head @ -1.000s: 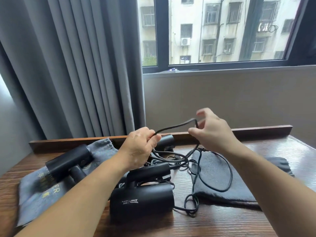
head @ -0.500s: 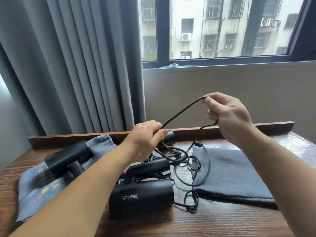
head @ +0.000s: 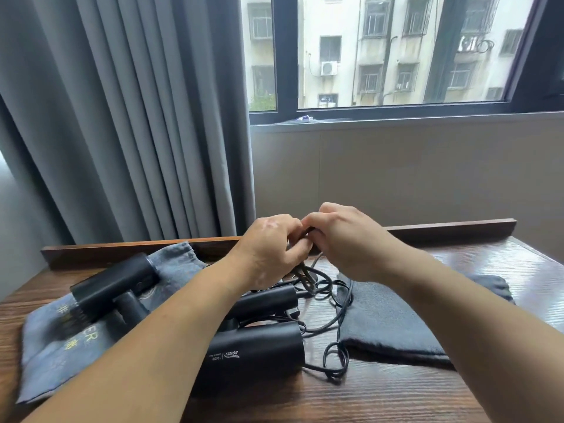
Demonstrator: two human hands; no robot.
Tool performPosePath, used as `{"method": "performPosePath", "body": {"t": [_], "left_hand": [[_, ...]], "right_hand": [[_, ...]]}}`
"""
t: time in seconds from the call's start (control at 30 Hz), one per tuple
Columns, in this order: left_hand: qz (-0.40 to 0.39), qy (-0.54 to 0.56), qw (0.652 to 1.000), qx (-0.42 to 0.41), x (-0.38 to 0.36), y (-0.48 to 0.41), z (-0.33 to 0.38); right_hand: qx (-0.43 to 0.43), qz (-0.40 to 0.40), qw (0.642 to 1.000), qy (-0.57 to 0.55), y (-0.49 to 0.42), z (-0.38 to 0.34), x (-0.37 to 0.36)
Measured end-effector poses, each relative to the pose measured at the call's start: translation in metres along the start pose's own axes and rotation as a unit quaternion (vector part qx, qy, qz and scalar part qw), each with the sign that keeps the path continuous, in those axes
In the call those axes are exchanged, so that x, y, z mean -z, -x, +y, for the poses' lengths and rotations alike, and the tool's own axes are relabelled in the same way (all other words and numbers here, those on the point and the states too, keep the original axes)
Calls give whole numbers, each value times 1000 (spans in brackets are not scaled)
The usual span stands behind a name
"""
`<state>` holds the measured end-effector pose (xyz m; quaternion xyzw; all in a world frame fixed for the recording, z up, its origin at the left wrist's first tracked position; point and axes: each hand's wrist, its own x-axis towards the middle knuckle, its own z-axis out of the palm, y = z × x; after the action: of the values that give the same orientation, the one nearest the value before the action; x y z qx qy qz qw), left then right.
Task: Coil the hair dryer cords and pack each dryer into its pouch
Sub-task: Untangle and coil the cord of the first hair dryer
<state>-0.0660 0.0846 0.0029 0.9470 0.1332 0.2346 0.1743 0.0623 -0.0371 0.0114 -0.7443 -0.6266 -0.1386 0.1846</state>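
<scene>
Nearest us on the table (head: pixel 396 398) lies a hair dryer (head: pixel 253 355), with a dark pouch (head: pixel 393 325) to its right, a second dryer (head: pixel 116 279) on a grey pouch (head: pixel 52 355) to its left, and beyond it our left hand (head: pixel 271 248) and right hand (head: pixel 345 239) together, both pinching the cord (head: pixel 305 277).

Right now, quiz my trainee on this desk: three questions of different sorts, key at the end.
1. True or false: the left hand and right hand both grip the black cord.
2. The far-left dryer lies on: A) the printed grey pouch; B) bare wood; C) the windowsill.
3. Fill in: the plain dark pouch lies on the person's ____ side.
Key: 1 true; 2 A; 3 right.
</scene>
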Motion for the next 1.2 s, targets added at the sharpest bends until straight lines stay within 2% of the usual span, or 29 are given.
{"method": "performPosePath", "body": {"t": [0.1, 0.17, 0.2, 0.27, 0.3, 0.33, 0.37, 0.4, 0.43, 0.47, 0.5, 0.53, 0.57, 0.6, 0.67, 0.73, 0.83, 0.97, 1.03, 1.07, 1.13, 1.17, 1.2], "left_hand": [[-14, 2, 1000, -3, 0, 4, -4], [-9, 11, 1000, 2, -1, 7, -5], [1, 15, 1000, 2, -1, 8, -5], [20, 27, 999, -1, -2, 9, -4], [23, 30, 999, -5, -2, 8, -3], [19, 30, 999, -12, -2, 7, -1], [11, 27, 999, -20, -2, 6, 1], [1, 23, 999, -28, -2, 6, 3], [-7, 17, 999, -31, -3, 5, 5], [-15, 10, 999, -32, -4, 4, 6], [-22, 3, 999, -32, -5, 4, 7], [-27, -4, 999, -32, -5, 4, 7], [-32, -10, 999, -32, -5, 3, 8], [-36, -14, 999, -35, -6, 3, 9], [-35, -10, 998, -51, -7, 2, 11], [-30, -10, 998, -54, -7, 3, 10], [-22, -22, 999, -36, -7, 6, 3], [-20, -17, 999, -34, -4, 5, 4], [-20, -16, 999, -32, -6, 6, 3], [-18, -16, 999, -27, -8, 7, 0], [-13, 8, 1000, 0, -10, 10, -9], [-7, 26, 1000, 17, -11, 12, -14], [0, 38, 999, 33, -11, 14, -19]], "right_hand": [[-31, 26, 992, -117, -7, 0, 13], [-77, 89, 959, -257, -9, 3, 21], [-105, 118, 922, -353, -9, 6, 24], [-179, 171, 820, -515, -8, 17, 25], [-213, 194, 774, -564, -6, 20, 25], [-239, 215, 742, -588, -4, 22, 25], [-263, 227, 741, -574, -3, 27, 22], [-285, 218, 787, -503, -1, 33, 20], [-306, 181, 861, -363, 2, 40, 18], [-323, 114, 918, -199, 6, 44, 17], [-327, 61, 942, -47, 10, 43, 15], [-295, 49, 953, 44, 14, 39, 14], [-229, 61, 968, 85, 18, 29, 12], [-151, 75, 981, 97, 19, 18, 10], [-29, 37, 991, 123, 18, 1, 1], [5, -9, 993, 114, 16, -2, -3], [8, -34, 999, 15, 15, 5, 6], [69, -11, 996, -52, 11, 10, 18], [59, 40, 988, -138, 9, 10, 28], [34, 82, 972, -216, 8, 10, 37], [-23, 185, 911, -368, 5, 16, 57], [-53, 228, 882, -408, 5, 22, 64], [-85, 260, 870, -411, 4, 32, 68]]}}
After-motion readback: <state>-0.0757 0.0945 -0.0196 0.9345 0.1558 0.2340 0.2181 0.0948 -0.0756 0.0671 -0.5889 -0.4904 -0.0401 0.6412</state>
